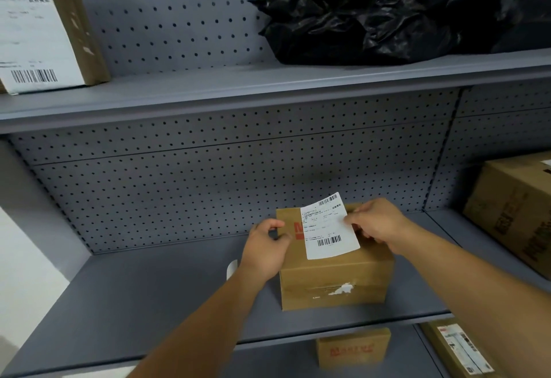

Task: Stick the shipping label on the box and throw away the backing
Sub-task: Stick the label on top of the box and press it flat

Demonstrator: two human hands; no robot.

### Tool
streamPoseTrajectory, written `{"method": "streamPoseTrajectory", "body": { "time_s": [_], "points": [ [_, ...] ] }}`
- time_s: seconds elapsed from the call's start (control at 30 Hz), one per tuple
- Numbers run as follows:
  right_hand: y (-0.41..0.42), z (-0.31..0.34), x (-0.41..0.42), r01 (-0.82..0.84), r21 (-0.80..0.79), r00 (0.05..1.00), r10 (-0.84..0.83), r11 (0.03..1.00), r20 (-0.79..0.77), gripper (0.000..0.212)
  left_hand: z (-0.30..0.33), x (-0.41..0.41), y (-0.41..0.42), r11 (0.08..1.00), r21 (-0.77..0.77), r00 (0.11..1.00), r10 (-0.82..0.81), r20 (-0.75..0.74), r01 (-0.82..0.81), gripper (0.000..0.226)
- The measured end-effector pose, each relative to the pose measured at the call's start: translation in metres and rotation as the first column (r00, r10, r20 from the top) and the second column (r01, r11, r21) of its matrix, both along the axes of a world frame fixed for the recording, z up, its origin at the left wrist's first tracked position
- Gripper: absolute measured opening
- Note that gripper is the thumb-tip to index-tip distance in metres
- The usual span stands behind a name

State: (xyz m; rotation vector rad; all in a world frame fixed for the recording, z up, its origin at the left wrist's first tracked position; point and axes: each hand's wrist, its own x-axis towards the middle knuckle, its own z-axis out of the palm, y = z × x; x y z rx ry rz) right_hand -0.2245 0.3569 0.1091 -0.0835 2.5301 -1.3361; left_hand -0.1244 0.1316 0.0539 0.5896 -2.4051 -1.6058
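A small brown cardboard box [334,282] stands on the grey middle shelf [149,303]. A white shipping label [328,228] with barcodes lies tilted over the box's top, its upper edge sticking up past the box's far edge. My right hand [378,222] pinches the label's right edge. My left hand [265,246] grips the box's top left corner. A small curl of white paper [232,268] shows just behind my left wrist; whether it is the backing, I cannot tell.
A labelled box [44,28] and a crumpled black plastic bag [387,10] sit on the upper shelf. A large cardboard box [512,213] stands at the right of the middle shelf. Two more boxes [353,351] lie on the shelf below. Perforated back panels close the rear.
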Motion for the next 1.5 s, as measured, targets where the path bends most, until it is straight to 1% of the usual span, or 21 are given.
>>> {"method": "streamPoseTrajectory", "body": {
  "time_s": [0.07,0.17,0.3,0.37,0.43,0.47,0.53,0.6,0.67,0.73,0.8,0.87,0.93,1.03,1.1,1.17,1.2,1.27,1.33,1.43,1.5],
  "points": [
    [-0.002,0.001,0.000,0.000,0.027,1.000,0.000,1.000,-0.013,0.018,0.000,-0.001,0.000,1.000,-0.001,1.000,0.000,-0.002,0.000,0.027],
    [-0.004,-0.003,-0.004,0.001,0.042,1.000,0.000,0.999,-0.026,0.029,-0.001,-0.002,-0.001,1.000,-0.014,1.000,0.005,-0.003,-0.005,0.027],
    [-0.007,-0.005,-0.005,-0.025,0.104,0.998,0.031,0.994,-0.058,0.033,0.000,-0.002,-0.002,1.000,-0.022,1.000,0.004,-0.017,-0.005,0.028],
    [-0.008,-0.007,-0.006,-0.033,0.146,0.997,0.044,0.989,-0.070,0.032,0.001,-0.002,-0.002,1.000,-0.027,1.000,0.002,-0.020,-0.002,0.028],
    [-0.008,-0.006,-0.006,-0.044,0.197,0.994,0.062,0.979,-0.090,0.024,0.001,-0.002,-0.002,0.999,-0.037,1.000,0.001,-0.018,-0.002,0.029],
    [-0.009,-0.005,-0.006,-0.054,0.232,0.992,0.079,0.971,-0.103,0.024,0.002,-0.002,-0.002,0.999,-0.042,1.000,0.001,-0.019,-0.002,0.029],
    [-0.012,-0.001,-0.003,-0.081,0.325,0.982,0.132,0.942,-0.136,0.039,0.002,-0.002,-0.002,0.999,-0.047,1.000,0.002,-0.019,-0.003,0.029],
    [-0.014,0.001,-0.002,-0.092,0.439,0.962,0.193,0.894,-0.192,0.042,0.001,-0.004,-0.002,0.999,-0.055,1.000,0.000,-0.016,-0.001,0.029],
    [-0.016,0.002,-0.001,-0.089,0.564,0.930,0.272,0.821,-0.249,0.032,0.002,-0.004,-0.003,0.998,-0.064,1.000,-0.004,-0.012,0.004,0.030],
    [-0.017,0.005,0.001,-0.088,0.667,0.896,0.352,0.740,-0.271,0.021,0.002,-0.005,-0.004,0.997,-0.078,1.000,-0.010,-0.006,0.010,0.030],
    [-0.018,0.005,0.001,-0.099,0.710,0.882,0.391,0.697,-0.262,0.021,0.004,-0.004,-0.004,0.996,-0.088,1.000,-0.025,0.004,0.025,0.031],
    [-0.016,0.006,0.001,-0.104,0.722,0.877,0.405,0.684,-0.257,0.024,0.006,-0.005,-0.005,0.993,-0.115,0.999,-0.036,0.023,0.039,0.033],
    [-0.013,0.007,0.000,-0.093,0.725,0.877,0.401,0.682,-0.265,0.022,0.009,-0.006,-0.003,0.982,-0.180,0.998,-0.042,0.047,0.050,0.033],
    [-0.009,0.006,0.000,-0.081,0.710,0.865,0.403,0.699,-0.299,0.022,0.013,-0.010,0.000,0.935,-0.348,0.997,-0.041,0.068,0.062,0.029],
    [-0.007,0.003,-0.002,-0.100,0.672,0.835,0.430,0.733,-0.344,0.018,0.018,-0.015,0.004,0.893,-0.445,0.997,-0.062,0.042,0.074,0.027],
    [-0.006,0.000,-0.004,-0.163,0.617,0.800,0.469,0.770,-0.375,0.021,0.024,-0.023,0.010,0.847,-0.519,0.991,-0.131,0.015,0.120,0.025],
    [-0.007,-0.002,-0.006,-0.199,0.603,0.779,0.498,0.773,-0.381,0.023,0.026,-0.028,0.013,0.821,-0.548,0.984,-0.177,0.018,0.158,0.026],
    [-0.009,-0.007,-0.009,-0.269,0.595,0.723,0.567,0.757,-0.394,0.029,0.030,-0.039,0.019,0.756,-0.610,0.964,-0.259,0.054,0.237,0.032],
    [-0.012,-0.014,-0.014,-0.327,0.590,0.685,0.616,0.738,-0.390,0.038,0.032,-0.050,0.026,0.690,-0.659,0.946,-0.303,0.112,0.299,0.039],
    [-0.016,-0.019,-0.020,-0.370,0.623,0.679,0.659,0.689,-0.325,0.051,0.033,-0.064,0.034,0.617,-0.690,0.919,-0.341,0.199,0.379,0.049],
    [-0.017,-0.019,-0.020,-0.393,0.641,0.689,0.673,0.659,-0.269,0.056,0.031,-0.065,0.037,0.602,-0.694,0.912,-0.349,0.216,0.395,0.050]
  ]
}}
